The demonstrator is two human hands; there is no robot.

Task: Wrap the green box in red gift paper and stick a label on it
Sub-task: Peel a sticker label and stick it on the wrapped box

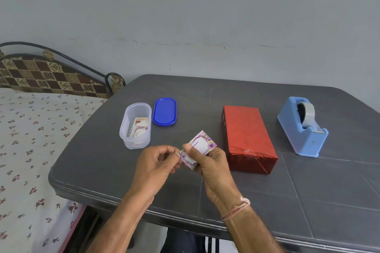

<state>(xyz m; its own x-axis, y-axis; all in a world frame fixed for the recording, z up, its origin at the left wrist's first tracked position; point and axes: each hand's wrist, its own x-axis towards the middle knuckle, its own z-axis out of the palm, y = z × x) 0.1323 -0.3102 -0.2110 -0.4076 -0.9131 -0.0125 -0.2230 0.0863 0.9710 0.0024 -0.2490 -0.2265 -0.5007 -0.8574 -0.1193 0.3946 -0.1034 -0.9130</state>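
A box wrapped in shiny red paper point(247, 138) lies on the dark grey table point(308, 181), right of centre, with tape on its near end. Just left of it, above the table, I hold a small floral label point(200, 147) with "Wishes" printed on it. My right hand point(209, 164) grips the label, thumb on its face. My left hand point(156, 164) pinches the label's lower left corner between thumb and fingertip.
A clear plastic tub point(136, 126) with more labels inside stands at the left, its blue lid point(165, 111) lying beside it. A light blue tape dispenser point(304, 127) sits at the right. A bed with a floral sheet point(30, 150) borders the table's left side.
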